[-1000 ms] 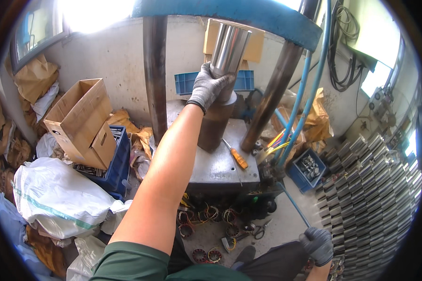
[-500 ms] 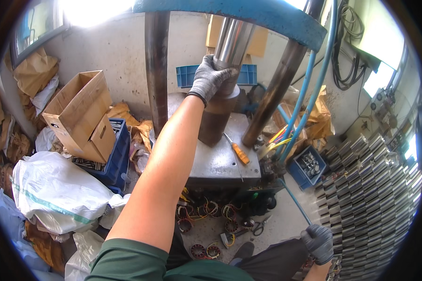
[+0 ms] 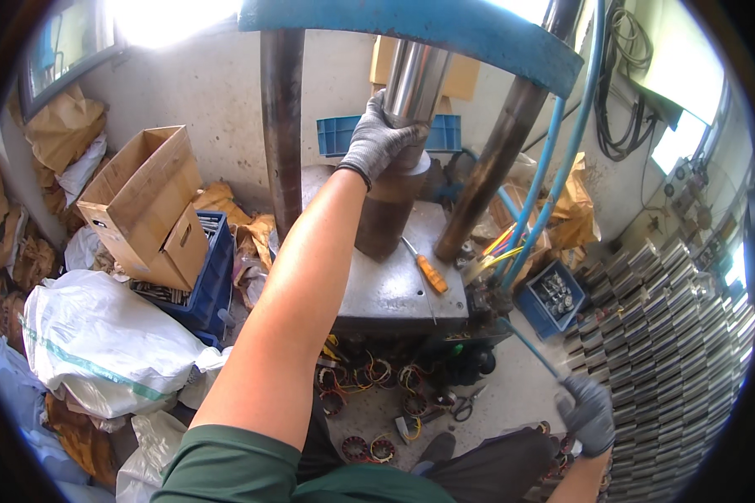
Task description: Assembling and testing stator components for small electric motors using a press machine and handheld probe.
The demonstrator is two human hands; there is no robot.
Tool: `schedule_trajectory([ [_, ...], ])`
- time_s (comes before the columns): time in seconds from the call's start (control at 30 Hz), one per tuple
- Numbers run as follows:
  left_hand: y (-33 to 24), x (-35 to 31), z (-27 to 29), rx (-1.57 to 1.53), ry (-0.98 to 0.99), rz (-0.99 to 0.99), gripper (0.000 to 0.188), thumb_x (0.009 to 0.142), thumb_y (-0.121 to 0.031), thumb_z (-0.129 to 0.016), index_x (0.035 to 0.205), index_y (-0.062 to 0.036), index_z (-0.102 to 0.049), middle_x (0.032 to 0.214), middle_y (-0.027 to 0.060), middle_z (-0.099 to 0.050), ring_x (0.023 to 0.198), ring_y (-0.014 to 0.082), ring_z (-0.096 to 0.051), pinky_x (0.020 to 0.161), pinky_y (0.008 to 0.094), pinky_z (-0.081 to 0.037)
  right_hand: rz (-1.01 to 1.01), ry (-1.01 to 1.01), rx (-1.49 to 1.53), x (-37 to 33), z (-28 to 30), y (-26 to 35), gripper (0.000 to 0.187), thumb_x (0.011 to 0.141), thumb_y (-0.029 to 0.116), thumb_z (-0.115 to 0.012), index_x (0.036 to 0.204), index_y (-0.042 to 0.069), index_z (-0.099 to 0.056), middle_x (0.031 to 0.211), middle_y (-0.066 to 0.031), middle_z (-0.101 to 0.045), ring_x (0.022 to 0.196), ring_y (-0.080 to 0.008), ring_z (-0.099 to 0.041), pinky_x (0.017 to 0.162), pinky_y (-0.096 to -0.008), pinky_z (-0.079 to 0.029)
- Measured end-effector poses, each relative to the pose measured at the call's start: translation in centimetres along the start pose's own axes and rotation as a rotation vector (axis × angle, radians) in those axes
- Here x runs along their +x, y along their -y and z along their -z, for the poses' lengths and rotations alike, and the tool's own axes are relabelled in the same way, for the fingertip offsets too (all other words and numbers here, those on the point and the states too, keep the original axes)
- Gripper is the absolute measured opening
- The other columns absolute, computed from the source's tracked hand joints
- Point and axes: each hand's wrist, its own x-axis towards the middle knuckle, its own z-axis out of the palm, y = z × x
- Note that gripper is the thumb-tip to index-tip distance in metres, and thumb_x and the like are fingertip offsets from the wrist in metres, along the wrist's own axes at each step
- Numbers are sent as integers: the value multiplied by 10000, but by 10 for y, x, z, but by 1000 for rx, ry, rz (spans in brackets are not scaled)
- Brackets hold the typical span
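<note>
Standing upright on the grey steel press surface (image 3: 394,289), under the shiny ram (image 3: 417,71): a dark, rusty-brown metal cylinder (image 3: 383,222), capped by a pale ring at its top. Being gripped near that top by the gloved left hand (image 3: 377,138), fingers (image 3: 407,132) wrapping round. Slim blue lever (image 3: 528,348) slanting low at right, its end being clasped by the gloved right hand (image 3: 589,412).

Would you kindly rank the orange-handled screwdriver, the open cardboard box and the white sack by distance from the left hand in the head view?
From the left hand on the press:
1. Screwdriver, just below right on the steel table.
2. Cardboard box, off to the left.
3. White sack, lower left on the floor.
</note>
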Motion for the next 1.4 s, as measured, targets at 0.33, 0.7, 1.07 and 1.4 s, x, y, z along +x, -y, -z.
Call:
schedule_trajectory([
  [0.33, -10, -5, 2, -69, 61, 2, 1227, 690, -273, -1062, 1650, -49, -332, 1493, 135, -619, 1395, 255, -579, 1223, 370, -447, -42, -418, -10, 169, 22, -61, 126, 966, 51, -701, 1084, 14, -724, 1027, -178, -732, 929, -345, -722, 861, -416, -578],
  [0.7, -14, -7, -6, 119, -23, -33, 1290, 662, -202, -1050, 1667, -50, -256, 1537, 169, -552, 1394, 270, -582, 1197, 349, -487, -157, 331, 125, -52, -22, 13, 191, 888, 197, -784, 1032, 73, -797, 875, -177, -749, 812, -386, -739, 733, -465, -588],
  [1.07, -8, -4, -9, 88, -30, -76, 1175, 659, -180, -1062, 1589, -29, -360, 1430, 130, -634, 1306, 241, -634, 1144, 362, -530, -256, 173, -13, -59, -30, 14, 166, 891, 214, -762, 868, 52, -733, 828, -212, -709, 785, -435, -713, 712, -493, -580],
  [1.4, -7, -8, 5, -7, 3, 27, 996, 774, -388, -1001, 1552, -69, -468, 1327, 133, -699, 1258, 241, -654, 1113, 370, -513, -289, 159, -8, -52, -24, 18, 221, 879, 243, -774, 802, 47, -707, 786, -213, -691, 748, -425, -708, 688, -491, -571],
])
